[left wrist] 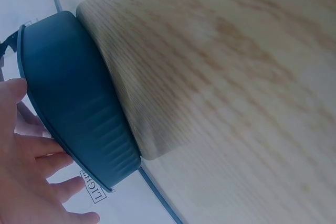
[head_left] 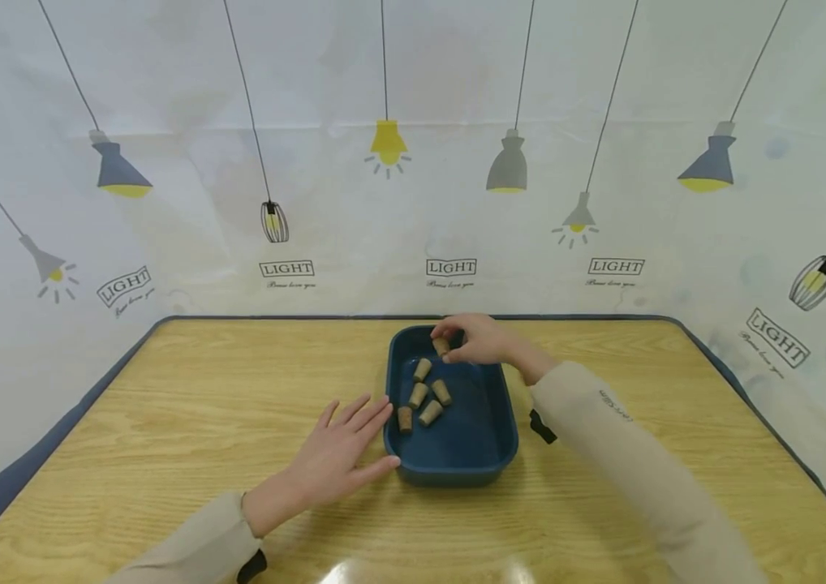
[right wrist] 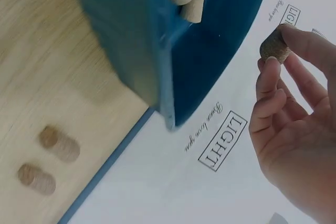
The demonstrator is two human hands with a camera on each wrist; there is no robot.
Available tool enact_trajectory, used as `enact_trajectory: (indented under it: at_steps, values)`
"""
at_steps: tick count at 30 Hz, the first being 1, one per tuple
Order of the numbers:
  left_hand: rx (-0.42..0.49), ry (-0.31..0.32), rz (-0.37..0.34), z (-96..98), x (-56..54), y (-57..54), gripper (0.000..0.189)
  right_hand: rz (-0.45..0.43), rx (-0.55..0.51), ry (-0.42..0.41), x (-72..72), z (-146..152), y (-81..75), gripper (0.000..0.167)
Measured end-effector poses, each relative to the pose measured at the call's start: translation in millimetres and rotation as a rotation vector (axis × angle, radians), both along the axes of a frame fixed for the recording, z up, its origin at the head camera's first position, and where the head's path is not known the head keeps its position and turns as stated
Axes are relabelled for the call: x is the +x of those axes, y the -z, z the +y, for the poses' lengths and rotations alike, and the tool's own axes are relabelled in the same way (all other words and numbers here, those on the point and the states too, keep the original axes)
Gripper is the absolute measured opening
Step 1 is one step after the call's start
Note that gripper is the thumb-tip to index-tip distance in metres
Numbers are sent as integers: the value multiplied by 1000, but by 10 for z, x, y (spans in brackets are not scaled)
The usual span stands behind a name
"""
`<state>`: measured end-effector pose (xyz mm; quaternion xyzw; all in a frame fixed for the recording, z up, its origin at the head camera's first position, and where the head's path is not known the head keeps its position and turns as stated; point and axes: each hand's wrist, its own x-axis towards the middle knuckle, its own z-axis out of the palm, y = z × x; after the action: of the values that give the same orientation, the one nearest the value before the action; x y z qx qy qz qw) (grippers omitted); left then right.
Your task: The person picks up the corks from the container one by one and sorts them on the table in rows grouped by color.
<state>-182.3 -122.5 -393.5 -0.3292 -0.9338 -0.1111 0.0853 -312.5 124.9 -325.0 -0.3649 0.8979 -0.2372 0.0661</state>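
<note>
A deep blue rectangular tray point(head_left: 467, 438) stands on the wooden table, several cork stoppers point(head_left: 430, 413) lying in its left half. Over the tray's far end my right hand point(head_left: 482, 339) pinches one cork stopper point(right wrist: 275, 46) between thumb and fingertips. My left hand point(head_left: 336, 454) lies spread at the tray's near left side, its fingertips and thumb right at the rim. Below that hand, the left wrist view shows the tray's outer wall point(left wrist: 79, 87). Two more cork stoppers point(right wrist: 59, 144) lie on the table outside the tray in the right wrist view; the head view hides them.
Around the tray spreads the wooden table point(head_left: 201, 405), with a dark blue edge at the back. Behind it hangs a pale backdrop point(head_left: 354, 203) printed with lamps. A black strap point(head_left: 542, 427) shows beneath my right sleeve point(head_left: 625, 454).
</note>
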Motion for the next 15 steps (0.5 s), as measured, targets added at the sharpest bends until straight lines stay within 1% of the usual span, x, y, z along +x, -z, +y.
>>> enact_trajectory:
  at_steps: [5, 8, 12, 15]
  values:
    - [-3, 1, -2, -1, 0, 3, 70, -13, -5, -4, 56, 163, -33, 38]
    - [-6, 3, 8, -4, -6, 5, 70, -1, -8, -13, 82, 252, -46, 38]
    - [-8, 2, 27, -5, -12, 10, 70, -26, -20, 6, 119, 362, -57, 38]
    - [-9, 2, 23, -2, -5, 12, 70, -40, -24, 24, 168, 451, -54, 38]
